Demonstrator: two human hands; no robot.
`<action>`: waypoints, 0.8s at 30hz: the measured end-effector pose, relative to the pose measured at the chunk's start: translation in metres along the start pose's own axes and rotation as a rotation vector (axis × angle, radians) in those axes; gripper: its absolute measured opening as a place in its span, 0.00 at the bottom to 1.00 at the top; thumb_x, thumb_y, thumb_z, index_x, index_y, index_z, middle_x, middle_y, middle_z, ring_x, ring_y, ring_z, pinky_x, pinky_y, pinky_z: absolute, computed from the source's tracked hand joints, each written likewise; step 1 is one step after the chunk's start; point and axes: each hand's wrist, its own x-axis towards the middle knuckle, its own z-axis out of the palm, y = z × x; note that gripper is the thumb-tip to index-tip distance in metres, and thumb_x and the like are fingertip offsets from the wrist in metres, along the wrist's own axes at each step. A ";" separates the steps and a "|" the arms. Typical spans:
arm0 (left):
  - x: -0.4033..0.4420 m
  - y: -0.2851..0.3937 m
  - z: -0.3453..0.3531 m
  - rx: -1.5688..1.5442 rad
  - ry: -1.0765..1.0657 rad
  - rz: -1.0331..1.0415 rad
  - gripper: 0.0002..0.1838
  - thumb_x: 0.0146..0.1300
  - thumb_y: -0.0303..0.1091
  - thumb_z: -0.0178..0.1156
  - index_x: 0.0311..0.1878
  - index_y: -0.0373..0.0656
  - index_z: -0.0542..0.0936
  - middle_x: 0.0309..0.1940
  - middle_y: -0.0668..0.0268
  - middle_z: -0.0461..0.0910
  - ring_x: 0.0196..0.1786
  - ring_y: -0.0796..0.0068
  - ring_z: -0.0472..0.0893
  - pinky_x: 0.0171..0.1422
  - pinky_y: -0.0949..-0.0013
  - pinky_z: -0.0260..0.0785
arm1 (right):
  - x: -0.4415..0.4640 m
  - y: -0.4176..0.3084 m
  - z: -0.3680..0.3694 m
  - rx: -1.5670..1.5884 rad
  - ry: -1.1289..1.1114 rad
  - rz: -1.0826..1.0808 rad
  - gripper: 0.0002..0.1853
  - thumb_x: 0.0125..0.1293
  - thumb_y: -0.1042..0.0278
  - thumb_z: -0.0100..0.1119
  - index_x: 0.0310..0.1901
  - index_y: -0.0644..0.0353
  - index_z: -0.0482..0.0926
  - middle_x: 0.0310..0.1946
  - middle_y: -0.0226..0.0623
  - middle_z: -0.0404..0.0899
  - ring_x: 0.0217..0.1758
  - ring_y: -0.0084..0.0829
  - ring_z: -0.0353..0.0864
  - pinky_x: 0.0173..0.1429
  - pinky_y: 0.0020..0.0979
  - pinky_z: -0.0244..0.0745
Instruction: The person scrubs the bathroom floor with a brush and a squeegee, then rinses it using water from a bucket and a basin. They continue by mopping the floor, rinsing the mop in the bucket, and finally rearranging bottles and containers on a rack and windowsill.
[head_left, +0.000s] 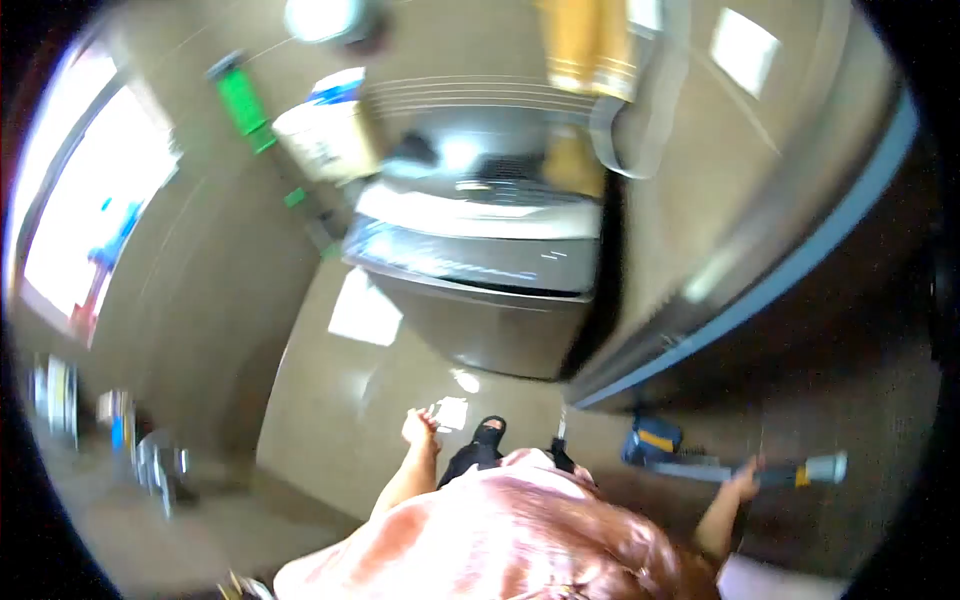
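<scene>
Long-handled tool (695, 470) out at four o'clock, your right hand (743, 484) wrapped round shaft, nearer pale tip (826, 468) at its three-o'clock end. Blue-and-yellow head (655, 438) at nine-o'clock end. Looks light, fairly stiff; head probably heavier, so hold closer to middle should balance better. Smooth shaft could twist, firm fingers. Left hand (420, 428) at seven o'clock, off tool; blur, can't tell if fingers pinch anything. Washing machine (480, 330) towards twelve.

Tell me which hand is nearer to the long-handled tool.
Right: the right hand grips the long-handled tool; the left hand is apart from it, off to the left.
</scene>
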 end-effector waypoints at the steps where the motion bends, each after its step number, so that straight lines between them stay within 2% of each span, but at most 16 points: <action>1: 0.006 -0.011 -0.015 -0.055 0.036 0.030 0.17 0.60 0.44 0.43 0.22 0.43 0.68 0.11 0.69 0.63 0.12 0.76 0.62 0.16 0.76 0.54 | 0.029 0.010 0.005 -0.003 -0.070 -0.073 0.21 0.50 0.62 0.62 0.46 0.62 0.74 0.44 0.36 0.74 0.44 0.31 0.72 0.49 0.36 0.70; 2: 0.010 -0.024 -0.033 -0.096 0.060 0.049 0.18 0.62 0.45 0.42 0.22 0.43 0.69 0.11 0.69 0.63 0.12 0.76 0.62 0.15 0.76 0.54 | 0.055 0.019 0.010 -0.001 -0.140 -0.144 0.24 0.49 0.60 0.64 0.47 0.62 0.73 0.46 0.36 0.73 0.46 0.31 0.72 0.49 0.36 0.69; 4: -0.004 -0.026 -0.069 -0.190 0.209 0.076 0.20 0.63 0.47 0.40 0.22 0.43 0.69 0.11 0.69 0.64 0.12 0.77 0.62 0.15 0.77 0.54 | 0.080 0.028 0.033 -0.077 -0.131 -0.413 0.25 0.50 0.58 0.63 0.48 0.63 0.72 0.47 0.37 0.73 0.46 0.34 0.72 0.50 0.39 0.68; 7: -0.024 -0.052 -0.129 -0.226 0.435 0.126 0.21 0.63 0.49 0.41 0.23 0.42 0.71 0.13 0.69 0.67 0.11 0.78 0.63 0.13 0.76 0.54 | 0.140 0.037 0.071 -0.681 0.121 -0.263 0.26 0.53 0.49 0.56 0.47 0.61 0.73 0.47 0.39 0.73 0.45 0.37 0.72 0.51 0.40 0.66; 8: -0.033 -0.060 -0.149 -0.212 0.533 0.170 0.21 0.62 0.49 0.42 0.24 0.41 0.71 0.13 0.68 0.68 0.11 0.78 0.63 0.13 0.76 0.54 | 0.109 0.025 0.068 -0.902 0.196 -0.169 0.25 0.56 0.47 0.53 0.47 0.61 0.73 0.46 0.41 0.73 0.44 0.38 0.73 0.51 0.39 0.66; 9: -0.040 -0.071 -0.170 -0.228 0.587 0.147 0.21 0.61 0.49 0.43 0.24 0.41 0.72 0.13 0.68 0.68 0.11 0.77 0.64 0.13 0.76 0.54 | 0.065 0.003 0.054 -0.750 -0.039 -0.239 0.24 0.55 0.51 0.54 0.45 0.64 0.73 0.44 0.44 0.73 0.43 0.40 0.72 0.50 0.38 0.66; 10: -0.046 -0.084 -0.192 -0.239 0.633 0.125 0.21 0.61 0.49 0.45 0.24 0.41 0.72 0.13 0.68 0.68 0.11 0.76 0.65 0.13 0.76 0.55 | 0.044 0.007 0.056 -0.668 -0.164 -0.315 0.23 0.55 0.52 0.54 0.45 0.63 0.73 0.44 0.44 0.73 0.43 0.39 0.72 0.49 0.38 0.66; 11: -0.046 -0.105 -0.217 -0.320 0.648 0.180 0.20 0.60 0.47 0.46 0.23 0.40 0.72 0.12 0.68 0.68 0.10 0.76 0.65 0.12 0.75 0.55 | 0.041 0.020 0.066 -0.638 -0.273 -0.378 0.23 0.55 0.52 0.53 0.45 0.63 0.73 0.44 0.44 0.73 0.42 0.39 0.72 0.49 0.37 0.66; 12: -0.049 -0.122 -0.244 -0.397 0.578 0.166 0.19 0.59 0.45 0.47 0.22 0.40 0.71 0.12 0.67 0.67 0.10 0.76 0.64 0.11 0.75 0.54 | 0.035 0.034 0.075 -0.616 -0.365 -0.411 0.23 0.56 0.53 0.53 0.45 0.63 0.73 0.43 0.43 0.73 0.42 0.38 0.72 0.49 0.37 0.66; 14: -0.060 -0.147 -0.267 -0.360 0.708 0.194 0.18 0.58 0.45 0.48 0.20 0.40 0.71 0.13 0.67 0.70 0.12 0.76 0.67 0.13 0.74 0.60 | 0.017 0.060 0.090 -0.625 -0.551 -0.395 0.22 0.56 0.54 0.53 0.46 0.63 0.72 0.43 0.43 0.73 0.42 0.37 0.72 0.48 0.36 0.67; 16: -0.063 -0.159 -0.279 -0.454 0.778 0.147 0.15 0.58 0.42 0.48 0.22 0.42 0.69 0.15 0.67 0.71 0.12 0.75 0.67 0.13 0.74 0.60 | -0.008 0.086 0.103 -0.662 -0.716 -0.316 0.21 0.56 0.55 0.53 0.46 0.63 0.72 0.42 0.42 0.74 0.41 0.36 0.72 0.48 0.36 0.67; 18: -0.066 -0.158 -0.287 -0.495 0.643 0.106 0.15 0.58 0.42 0.48 0.22 0.42 0.69 0.15 0.67 0.70 0.12 0.76 0.67 0.13 0.74 0.59 | -0.032 0.111 0.109 -0.720 -0.872 -0.204 0.21 0.56 0.56 0.53 0.46 0.63 0.72 0.41 0.42 0.74 0.41 0.35 0.73 0.47 0.35 0.68; 20: -0.055 -0.142 -0.283 -0.312 0.590 0.072 0.15 0.59 0.43 0.47 0.24 0.42 0.71 0.15 0.67 0.70 0.13 0.77 0.67 0.13 0.75 0.58 | -0.057 0.134 0.114 -0.789 -1.009 -0.076 0.20 0.57 0.58 0.53 0.47 0.62 0.71 0.40 0.41 0.74 0.40 0.34 0.73 0.47 0.34 0.68; 22: -0.076 -0.098 -0.254 -0.146 0.507 0.042 0.18 0.60 0.45 0.44 0.26 0.41 0.73 0.15 0.68 0.70 0.13 0.78 0.67 0.13 0.75 0.56 | -0.081 0.157 0.117 -0.866 -1.125 0.052 0.19 0.57 0.59 0.53 0.47 0.62 0.71 0.40 0.40 0.74 0.40 0.33 0.73 0.46 0.34 0.68; 24: -0.058 -0.083 -0.242 -0.169 0.510 0.084 0.19 0.60 0.46 0.43 0.26 0.40 0.73 0.15 0.68 0.70 0.13 0.79 0.66 0.13 0.75 0.56 | -0.109 0.179 0.119 -0.942 -1.233 0.167 0.19 0.57 0.60 0.53 0.47 0.62 0.71 0.39 0.40 0.74 0.40 0.32 0.73 0.46 0.33 0.69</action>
